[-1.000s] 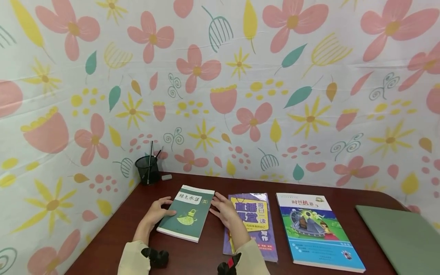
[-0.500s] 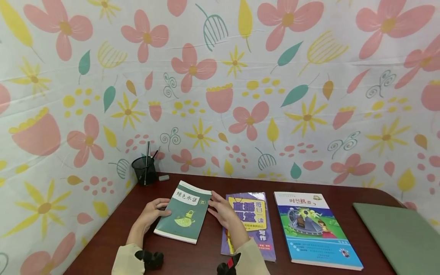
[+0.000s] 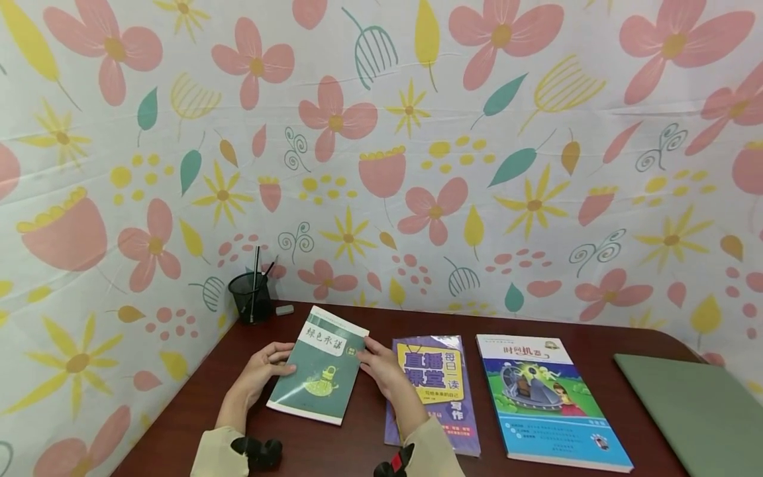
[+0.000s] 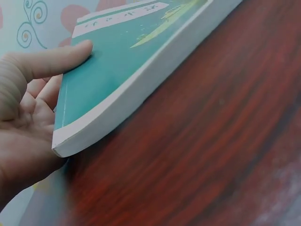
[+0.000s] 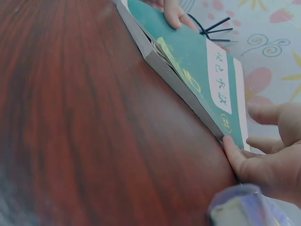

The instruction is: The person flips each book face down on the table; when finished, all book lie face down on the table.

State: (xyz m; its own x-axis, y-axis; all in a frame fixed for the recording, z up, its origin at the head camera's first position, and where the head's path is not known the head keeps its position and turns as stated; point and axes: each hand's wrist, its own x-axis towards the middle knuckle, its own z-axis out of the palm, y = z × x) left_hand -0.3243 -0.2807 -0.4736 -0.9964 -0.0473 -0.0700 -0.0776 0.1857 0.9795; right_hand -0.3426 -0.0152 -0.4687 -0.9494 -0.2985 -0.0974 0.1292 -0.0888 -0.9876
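A green paperback book (image 3: 318, 371) with a white title panel lies tilted, its far end raised above the dark wooden table. On its left side my left hand (image 3: 256, 374) grips the spine edge; the left wrist view shows the thumb (image 4: 77, 54) on the cover and fingers behind. At the upper right corner my right hand (image 3: 384, 371) holds the edge, thumb tip (image 5: 229, 142) on the corner, one finger apart from the book. A narrow gap shows under the cover along the page edge in the right wrist view.
A purple book (image 3: 459, 404) lies right of the green one, partly behind my right forearm. Further right are a blue-and-white book (image 3: 548, 397) and a grey-green flat board (image 3: 703, 411). A black mesh pen holder (image 3: 249, 298) and an eraser (image 3: 285, 309) stand at the back left.
The green book's far end has risen and its tilt has grown. My right hand has closed in on the upper right corner. The left hand keeps its hold.
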